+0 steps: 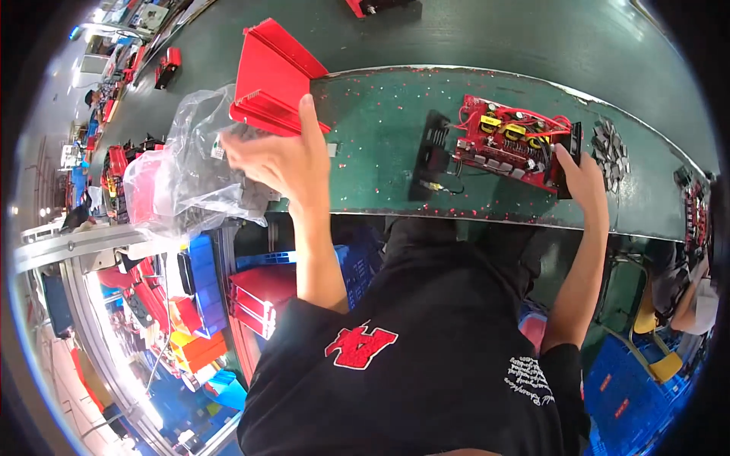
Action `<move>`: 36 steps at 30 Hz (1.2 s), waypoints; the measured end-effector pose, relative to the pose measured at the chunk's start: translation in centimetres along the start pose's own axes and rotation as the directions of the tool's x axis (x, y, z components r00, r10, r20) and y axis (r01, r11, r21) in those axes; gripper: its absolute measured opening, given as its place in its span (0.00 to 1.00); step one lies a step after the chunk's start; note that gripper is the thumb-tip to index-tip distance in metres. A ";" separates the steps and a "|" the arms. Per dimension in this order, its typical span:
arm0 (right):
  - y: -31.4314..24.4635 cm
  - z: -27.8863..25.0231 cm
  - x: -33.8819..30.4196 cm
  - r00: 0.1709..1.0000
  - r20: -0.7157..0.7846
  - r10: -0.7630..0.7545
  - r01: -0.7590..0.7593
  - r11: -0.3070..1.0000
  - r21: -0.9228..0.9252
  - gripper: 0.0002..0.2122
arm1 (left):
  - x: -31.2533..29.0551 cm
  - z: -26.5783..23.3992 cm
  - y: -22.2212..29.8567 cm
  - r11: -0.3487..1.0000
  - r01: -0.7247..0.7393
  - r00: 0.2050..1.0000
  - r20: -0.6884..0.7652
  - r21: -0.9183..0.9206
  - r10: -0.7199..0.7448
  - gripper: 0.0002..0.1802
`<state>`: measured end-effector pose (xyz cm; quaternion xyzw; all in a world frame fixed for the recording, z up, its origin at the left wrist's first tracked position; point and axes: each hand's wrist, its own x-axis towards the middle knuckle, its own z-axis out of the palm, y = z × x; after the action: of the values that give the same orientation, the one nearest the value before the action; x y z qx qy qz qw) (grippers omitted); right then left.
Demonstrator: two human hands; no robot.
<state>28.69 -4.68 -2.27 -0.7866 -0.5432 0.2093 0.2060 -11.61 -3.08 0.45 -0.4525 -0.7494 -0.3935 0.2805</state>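
Note:
On the left, my left hand (285, 167) is closed at the near edge of a red ribbed metal housing (272, 80), thumb lying over that edge; its blurred fingers point left. The housing is a channel shape with raised side walls, tilted over the bench. Toward the right, my right hand (584, 181) grips the black end panel (567, 156) of a red circuit board (506, 144). That board carries yellow-wrapped coils and red wires. A second black end panel (433, 148) with a short cable sits beside the board's left end.
A clear plastic bag (198, 175) lies on the bench's left, next to my left hand. Dark metal pieces (610, 152) are heaped right of the board. Red specks dot the green bench (372, 159). Blue crates (623, 395) stand low on the right, near another person's arm (688, 308).

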 end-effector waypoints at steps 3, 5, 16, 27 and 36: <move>0.6 0.3 1.5 0.999 0.022 -0.049 0.051 0.993 -0.104 0.26 | 1.3 0.9 -0.6 0.978 0.201 0.925 0.338 -0.052 -0.173 0.58; 0.6 0.7 1.9 0.994 -0.037 -0.104 0.097 0.984 -0.149 0.24 | 2.3 2.2 -1.1 0.971 0.240 0.912 0.346 -0.014 -0.221 0.55; 3.0 -4.6 0.6 0.969 0.019 0.246 -0.220 0.824 0.522 0.13 | 15.0 5.1 -2.4 0.930 -0.040 0.787 0.562 -0.365 0.254 0.30; 3.3 -16.8 -6.2 0.956 -0.011 0.293 -0.188 0.639 0.746 0.10 | -0.6 10.5 13.9 0.480 0.059 -0.099 0.473 -0.875 0.875 0.22; 3.9 -9.7 -4.7 0.909 0.083 0.408 -0.315 0.543 0.778 0.18 | -4.7 -1.1 10.9 0.047 0.988 -0.134 0.658 0.148 0.741 0.43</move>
<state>35.57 -11.30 4.12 -0.7240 -0.2128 0.4177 0.5061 0.31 -3.13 1.07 -0.3209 -0.2392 -0.3191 -0.8591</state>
